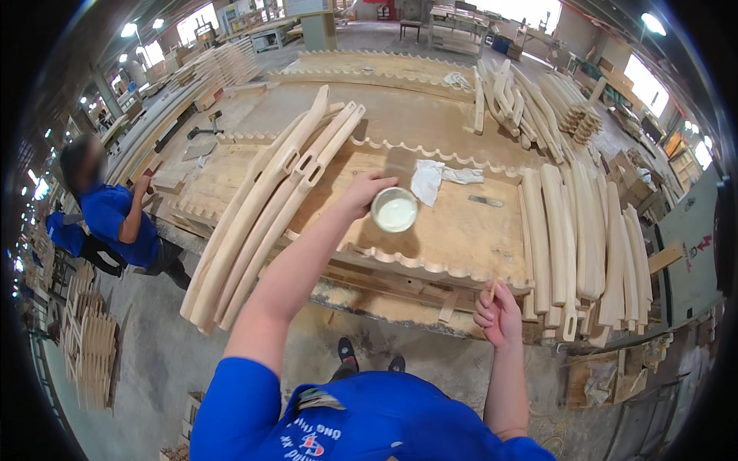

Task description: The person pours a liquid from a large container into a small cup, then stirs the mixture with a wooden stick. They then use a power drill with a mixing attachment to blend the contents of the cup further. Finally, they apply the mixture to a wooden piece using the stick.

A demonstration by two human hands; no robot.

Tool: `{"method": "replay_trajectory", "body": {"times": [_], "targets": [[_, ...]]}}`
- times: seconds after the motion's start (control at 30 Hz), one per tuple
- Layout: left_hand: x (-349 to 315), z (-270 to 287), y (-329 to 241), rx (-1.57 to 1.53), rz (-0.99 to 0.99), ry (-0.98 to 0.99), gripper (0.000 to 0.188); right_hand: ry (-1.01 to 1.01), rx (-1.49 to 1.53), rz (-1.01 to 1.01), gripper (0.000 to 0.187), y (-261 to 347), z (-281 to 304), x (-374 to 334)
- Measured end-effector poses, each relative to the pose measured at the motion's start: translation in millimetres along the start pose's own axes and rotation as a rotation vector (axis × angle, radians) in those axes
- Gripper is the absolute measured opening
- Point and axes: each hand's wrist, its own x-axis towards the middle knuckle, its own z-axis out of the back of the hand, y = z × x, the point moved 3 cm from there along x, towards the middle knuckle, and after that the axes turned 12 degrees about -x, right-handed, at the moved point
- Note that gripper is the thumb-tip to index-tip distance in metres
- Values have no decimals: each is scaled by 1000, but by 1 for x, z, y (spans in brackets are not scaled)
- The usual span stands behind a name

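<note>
My left hand [370,194] is closed around the side of a round cup [394,210] with a creamy white substance in it. The cup is held over the bare board of a wooden rack [453,238] with scalloped edges. By the rack's near right corner, my right hand [500,315] pinches a thin wooden stick [493,291] between thumb and fingers. Crumpled white cloth [427,183] lies on the board beyond the cup. A small flat blade-like tool [486,201] rests to the right of the cloth.
Several slotted, curved wooden legs [265,200] lie across the rack on the left; more shaped pieces [573,246] are lined up at the right. Another heap of parts [523,104] sits farther back. A person in blue [127,219] stands at the left. Behind the right-hand pieces is a grey-green cabinet [692,253].
</note>
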Motion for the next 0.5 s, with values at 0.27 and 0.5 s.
{"method": "replay_trajectory", "body": {"times": [0.27,0.5], "targets": [[155,-6,15,181,-55,-41,28,-361,32,213,16,-16,21,-55],[191,-13,7,1064,-222,-81,21,-550,97,271,16,-49,19,-91]]}}
